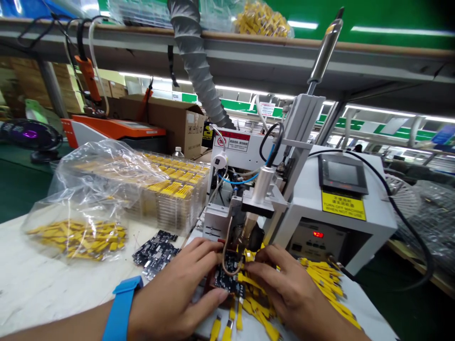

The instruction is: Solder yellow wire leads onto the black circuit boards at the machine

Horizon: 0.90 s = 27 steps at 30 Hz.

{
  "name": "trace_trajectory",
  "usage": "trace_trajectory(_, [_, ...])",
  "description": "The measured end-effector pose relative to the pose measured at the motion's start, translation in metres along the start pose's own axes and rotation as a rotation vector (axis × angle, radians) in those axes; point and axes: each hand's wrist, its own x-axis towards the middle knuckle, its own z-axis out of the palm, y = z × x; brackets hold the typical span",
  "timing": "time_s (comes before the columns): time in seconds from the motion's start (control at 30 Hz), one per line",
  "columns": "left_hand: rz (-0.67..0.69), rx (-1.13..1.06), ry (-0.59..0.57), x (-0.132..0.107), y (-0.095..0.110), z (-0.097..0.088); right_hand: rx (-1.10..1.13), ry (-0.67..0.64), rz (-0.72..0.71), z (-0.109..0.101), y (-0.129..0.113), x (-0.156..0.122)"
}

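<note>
Bright strip lights (213,86) overhead; edges bent; top-right corner dark.

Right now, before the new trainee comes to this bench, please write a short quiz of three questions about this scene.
1. What does the English text on the yellow label of the white machine say?
2. True or false: the blue wristband is on the right wrist.
3. What is between the left hand and the right hand?
A. a black circuit board
B. a water bottle
C. a plastic bag

Key:
1. Turn off machine when not in use
2. False, it is on the left wrist
3. A
</note>
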Motion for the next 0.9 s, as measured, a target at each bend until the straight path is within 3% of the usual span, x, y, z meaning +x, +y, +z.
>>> trace_trajectory(0.17, [-0.015,0.018,-0.022,-0.001,0.001,-0.001,0.000,0.016,-0.007,-0.001,-0.001,0.000])
trace_trajectory(0.37, [0.036,0.091,0.077,-0.001,0.001,0.003,0.166,0.075,0.124,-0.001,-0.008,0.002])
trace_trajectory(0.43, [0.047,0.137,0.097,-0.002,0.001,0.006,0.287,0.062,0.244,0.000,-0.011,0.004])
trace_trajectory(0.6, [0.060,0.224,0.085,-0.004,0.003,0.010,0.808,-0.017,0.746,0.007,-0.016,0.008])
trace_trajectory(0.67, [0.048,0.222,0.093,-0.005,0.003,0.011,0.919,-0.007,0.827,0.008,-0.016,0.009])
trace_trajectory(0.77, [0.026,0.191,0.090,-0.007,0.002,0.011,0.932,-0.003,0.815,0.004,-0.019,0.009])
trace_trajectory(0.9, [-0.007,0.091,0.015,-0.007,0.003,0.008,0.817,-0.005,0.653,-0.001,-0.023,0.007])
